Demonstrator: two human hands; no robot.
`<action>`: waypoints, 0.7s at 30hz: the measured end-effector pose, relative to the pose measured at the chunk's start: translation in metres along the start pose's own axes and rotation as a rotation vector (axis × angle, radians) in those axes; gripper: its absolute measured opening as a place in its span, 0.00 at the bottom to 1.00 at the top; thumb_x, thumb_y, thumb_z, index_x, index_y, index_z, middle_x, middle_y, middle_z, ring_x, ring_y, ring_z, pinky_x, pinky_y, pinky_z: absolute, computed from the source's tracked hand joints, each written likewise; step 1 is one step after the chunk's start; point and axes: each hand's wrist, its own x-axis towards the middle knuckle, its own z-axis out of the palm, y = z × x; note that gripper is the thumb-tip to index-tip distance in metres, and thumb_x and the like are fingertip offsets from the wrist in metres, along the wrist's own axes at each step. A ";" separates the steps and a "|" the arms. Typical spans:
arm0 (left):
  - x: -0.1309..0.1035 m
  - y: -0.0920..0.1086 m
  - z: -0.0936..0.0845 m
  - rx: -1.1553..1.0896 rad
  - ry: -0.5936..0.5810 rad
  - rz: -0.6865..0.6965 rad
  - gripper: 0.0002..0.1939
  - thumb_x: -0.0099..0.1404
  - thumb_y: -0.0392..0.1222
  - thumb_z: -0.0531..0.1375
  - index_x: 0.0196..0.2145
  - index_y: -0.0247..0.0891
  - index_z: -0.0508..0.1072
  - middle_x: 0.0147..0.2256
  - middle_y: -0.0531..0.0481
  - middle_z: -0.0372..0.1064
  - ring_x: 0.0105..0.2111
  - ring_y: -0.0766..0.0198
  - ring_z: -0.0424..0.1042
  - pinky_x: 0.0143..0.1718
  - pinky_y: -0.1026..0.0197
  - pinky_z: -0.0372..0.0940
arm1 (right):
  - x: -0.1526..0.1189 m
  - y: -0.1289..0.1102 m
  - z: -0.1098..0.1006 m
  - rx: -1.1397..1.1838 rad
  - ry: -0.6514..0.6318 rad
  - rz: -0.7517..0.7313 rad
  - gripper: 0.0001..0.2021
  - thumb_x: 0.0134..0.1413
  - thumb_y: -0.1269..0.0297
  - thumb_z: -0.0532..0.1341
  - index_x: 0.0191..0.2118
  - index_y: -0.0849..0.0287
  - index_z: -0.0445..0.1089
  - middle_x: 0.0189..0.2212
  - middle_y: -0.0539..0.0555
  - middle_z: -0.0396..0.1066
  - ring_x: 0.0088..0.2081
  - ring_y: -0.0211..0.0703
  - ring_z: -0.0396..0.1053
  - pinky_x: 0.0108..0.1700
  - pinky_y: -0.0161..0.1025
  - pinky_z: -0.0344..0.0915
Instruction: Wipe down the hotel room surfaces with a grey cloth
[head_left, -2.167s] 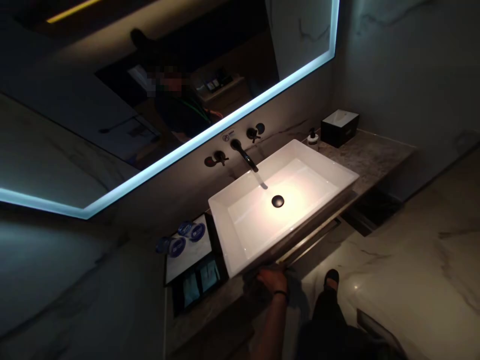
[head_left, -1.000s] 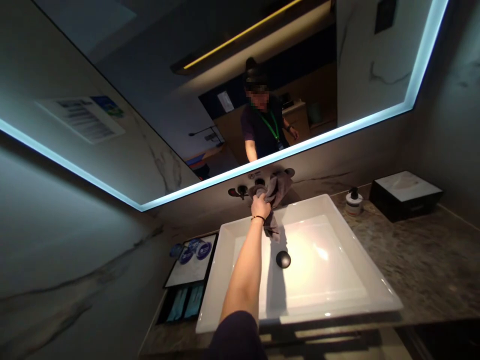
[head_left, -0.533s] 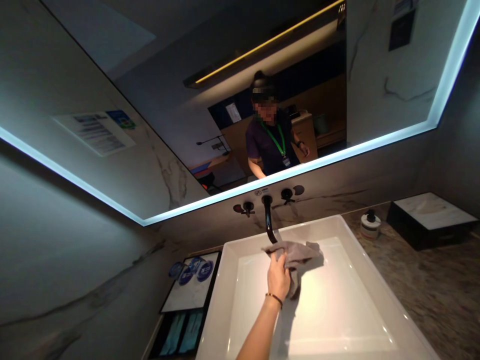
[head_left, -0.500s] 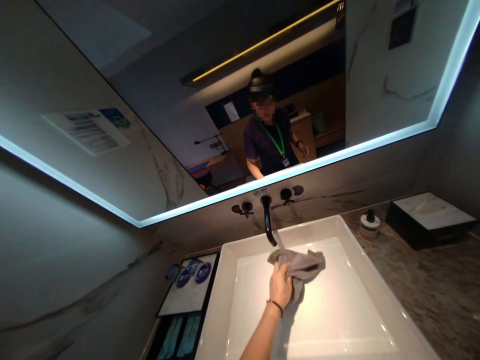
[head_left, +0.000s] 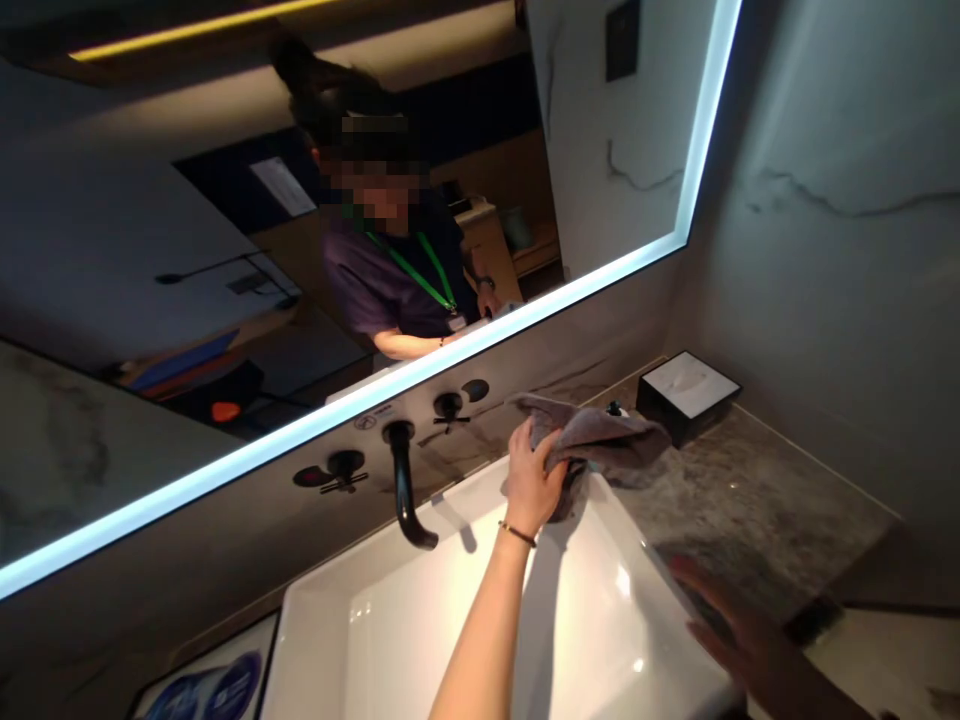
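Below my left hand (head_left: 532, 478) sits the white basin (head_left: 480, 620), its far corner under the grey cloth (head_left: 600, 440) I grip bunched in my fist. The cloth looks soft, light and floppy; a gathered fold holds best. My right hand (head_left: 731, 625) lies flat, fingers spread, on the bench (head_left: 757, 500).

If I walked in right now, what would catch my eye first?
Probably the mirror's glowing edge, slanting across the wall above the black spout. Below it, the left hand grips a grey cloth at the back right corner of the white basin. The right hand rests spread by the basin's right rim.
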 end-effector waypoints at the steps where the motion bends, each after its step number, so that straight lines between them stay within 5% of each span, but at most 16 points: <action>1: 0.002 0.009 0.022 0.047 -0.083 -0.003 0.17 0.59 0.36 0.60 0.47 0.37 0.76 0.61 0.39 0.57 0.63 0.46 0.52 0.63 0.41 0.53 | 0.005 -0.003 0.004 -0.054 -0.090 -0.063 0.29 0.59 0.46 0.57 0.61 0.57 0.65 0.64 0.57 0.51 0.64 0.54 0.50 0.66 0.54 0.50; 3: -0.012 0.032 0.060 0.148 -0.247 0.050 0.13 0.58 0.36 0.61 0.42 0.37 0.77 0.62 0.38 0.56 0.64 0.42 0.49 0.64 0.36 0.48 | 0.008 -0.002 0.003 -0.046 -0.194 -0.133 0.28 0.59 0.47 0.55 0.58 0.61 0.67 0.64 0.60 0.49 0.65 0.55 0.49 0.65 0.53 0.51; 6: -0.050 0.078 0.091 0.267 -0.467 0.229 0.09 0.60 0.39 0.59 0.37 0.37 0.77 0.55 0.37 0.64 0.60 0.40 0.57 0.62 0.34 0.47 | 0.002 0.019 -0.020 0.237 -0.291 0.039 0.28 0.59 0.45 0.54 0.55 0.61 0.71 0.56 0.62 0.64 0.57 0.54 0.63 0.59 0.47 0.64; 8: -0.059 0.109 0.099 0.261 -0.674 0.308 0.10 0.62 0.42 0.58 0.38 0.38 0.76 0.43 0.38 0.71 0.49 0.46 0.67 0.56 0.40 0.59 | -0.005 0.038 -0.047 0.330 -0.243 0.235 0.26 0.57 0.43 0.55 0.50 0.58 0.74 0.47 0.58 0.72 0.48 0.52 0.70 0.51 0.42 0.70; 10: -0.043 0.134 0.107 0.227 -0.813 0.333 0.12 0.63 0.43 0.56 0.41 0.40 0.76 0.34 0.42 0.71 0.41 0.52 0.70 0.48 0.48 0.65 | -0.011 0.055 -0.081 0.276 -0.130 0.327 0.25 0.53 0.41 0.57 0.43 0.56 0.77 0.43 0.56 0.74 0.46 0.51 0.71 0.49 0.39 0.71; 13: 0.012 0.149 0.139 0.290 -0.764 0.153 0.16 0.66 0.43 0.52 0.47 0.44 0.73 0.39 0.43 0.71 0.42 0.54 0.71 0.46 0.53 0.66 | -0.019 0.073 -0.132 0.206 0.016 0.353 0.26 0.50 0.39 0.57 0.42 0.55 0.77 0.44 0.55 0.73 0.47 0.51 0.71 0.50 0.38 0.69; 16: 0.051 0.152 0.199 0.443 -0.713 -0.213 0.23 0.68 0.45 0.50 0.58 0.42 0.65 0.51 0.35 0.67 0.50 0.46 0.68 0.47 0.48 0.66 | -0.035 0.097 -0.173 0.262 0.155 0.462 0.30 0.47 0.36 0.58 0.46 0.54 0.75 0.46 0.53 0.72 0.50 0.48 0.70 0.51 0.33 0.68; 18: 0.050 0.162 0.248 0.542 -0.703 -0.381 0.31 0.67 0.48 0.51 0.65 0.36 0.56 0.58 0.26 0.59 0.56 0.36 0.63 0.48 0.40 0.64 | -0.054 0.121 -0.189 0.362 0.213 0.573 0.34 0.43 0.33 0.60 0.47 0.55 0.73 0.47 0.54 0.72 0.51 0.46 0.69 0.51 0.30 0.67; 21: 0.022 0.198 0.320 0.550 -0.665 -0.259 0.36 0.67 0.53 0.52 0.68 0.39 0.49 0.64 0.24 0.47 0.61 0.30 0.53 0.54 0.33 0.56 | -0.089 0.157 -0.195 0.482 0.238 0.705 0.36 0.38 0.32 0.62 0.46 0.56 0.72 0.46 0.57 0.73 0.50 0.47 0.70 0.47 0.28 0.69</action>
